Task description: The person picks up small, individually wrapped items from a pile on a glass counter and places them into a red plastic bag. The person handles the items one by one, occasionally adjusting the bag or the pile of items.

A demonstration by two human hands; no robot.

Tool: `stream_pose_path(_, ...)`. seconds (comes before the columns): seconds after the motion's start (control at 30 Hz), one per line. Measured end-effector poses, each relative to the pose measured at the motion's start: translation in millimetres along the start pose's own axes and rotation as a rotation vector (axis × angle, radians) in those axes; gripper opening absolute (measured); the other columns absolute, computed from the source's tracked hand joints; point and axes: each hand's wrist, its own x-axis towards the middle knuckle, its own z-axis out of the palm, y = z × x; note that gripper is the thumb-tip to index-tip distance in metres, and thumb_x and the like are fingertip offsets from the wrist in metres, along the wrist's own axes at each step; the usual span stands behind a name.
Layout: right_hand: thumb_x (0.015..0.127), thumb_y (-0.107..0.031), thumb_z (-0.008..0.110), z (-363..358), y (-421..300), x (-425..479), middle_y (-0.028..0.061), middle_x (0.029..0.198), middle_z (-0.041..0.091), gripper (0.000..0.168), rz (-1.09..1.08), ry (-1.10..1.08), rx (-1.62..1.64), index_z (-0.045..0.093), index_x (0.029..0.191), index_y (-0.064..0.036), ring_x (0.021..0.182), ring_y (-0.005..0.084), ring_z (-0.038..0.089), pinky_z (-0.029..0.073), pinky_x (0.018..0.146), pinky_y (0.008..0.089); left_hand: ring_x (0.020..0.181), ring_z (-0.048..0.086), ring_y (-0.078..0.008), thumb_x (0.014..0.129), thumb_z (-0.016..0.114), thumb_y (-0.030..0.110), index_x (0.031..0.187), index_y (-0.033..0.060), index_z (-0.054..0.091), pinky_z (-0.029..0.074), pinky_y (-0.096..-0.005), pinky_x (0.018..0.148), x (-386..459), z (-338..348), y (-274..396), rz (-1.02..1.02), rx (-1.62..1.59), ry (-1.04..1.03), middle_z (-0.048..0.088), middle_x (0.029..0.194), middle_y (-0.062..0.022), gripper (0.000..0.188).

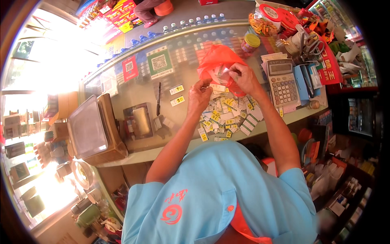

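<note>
A red plastic bag [218,56] lies on the glass counter with its mouth towards me, and pale tags show inside. My right hand [245,77] pinches the bag at its mouth, beside a shiny clear piece. My left hand [199,97] is at the mouth's left side, fingers curled near a white tag [217,87]; whether it grips anything is unclear. Below both hands spreads a loose pile of paper price tags [225,115] with yellow number fields. Two tags, an upper one [176,89] and a lower one [177,100], lie apart on the left.
A black pen [158,99] lies left of the two tags. Farther left stands a scale with a metal pan [88,128]. At right are a calculator [281,80], scissors [313,45] and a yellow-lidded jar [250,42]. Water bottles [191,23] line the far edge; a person's leg [146,10] shows beyond.
</note>
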Motion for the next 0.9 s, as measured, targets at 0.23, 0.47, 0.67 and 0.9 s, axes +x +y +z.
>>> stream_pose_path(0.23,0.094,-0.004,0.06,3.7,0.8,16.3,0.0085,0.112,0.074,0.024,0.11,-0.184,0.305,0.07,0.116,0.002,0.109,0.0179,0.069,0.053,0.095,0.0347,0.089,0.071,-0.0169,0.084,0.068,0.008,0.136,0.0089,0.067,0.058,-0.0337,0.08,5.2,-0.7,-3.7,-0.016,0.16,-0.114,0.074,0.107,-0.0116,0.052)
stream_pose_path(0.47,0.098,0.002,0.053,20.3,-0.8,34.6,0.0089,0.123,0.071,0.031,-0.01,-0.223,0.38,0.067,0.125,0.0,0.116,0.0187,0.067,0.051,0.102,0.0328,0.089,0.071,-0.0148,0.084,0.07,0.005,0.143,0.0072,0.061,0.058,-0.0315,0.078,10.1,1.3,-11.3,-0.053,0.139,-0.13,0.075,0.105,-0.0103,0.061)
stream_pose_path(0.67,0.091,0.003,0.06,15.2,-16.7,42.7,0.0195,0.126,0.067,0.039,0.028,-0.311,0.034,0.063,0.13,-0.001,0.117,0.0247,0.067,0.053,0.096,0.0343,0.088,0.071,-0.014,0.084,0.071,0.005,0.146,0.0058,0.058,0.058,-0.0311,0.077,11.5,-3.2,-14.5,-0.057,0.118,-0.165,0.075,0.105,-0.0095,0.063)
stream_pose_path(0.9,0.08,-0.003,0.067,24.3,-1.3,32.6,0.0188,0.119,0.067,0.041,-0.294,-0.226,-0.252,0.062,0.122,-0.001,0.111,0.0384,0.064,0.052,0.094,0.0456,0.09,0.071,-0.0143,0.083,0.071,0.004,0.145,0.0048,0.058,0.058,-0.0312,0.076,9.9,-3.0,-6.5,-0.062,0.123,-0.184,0.075,0.105,-0.01,0.063)
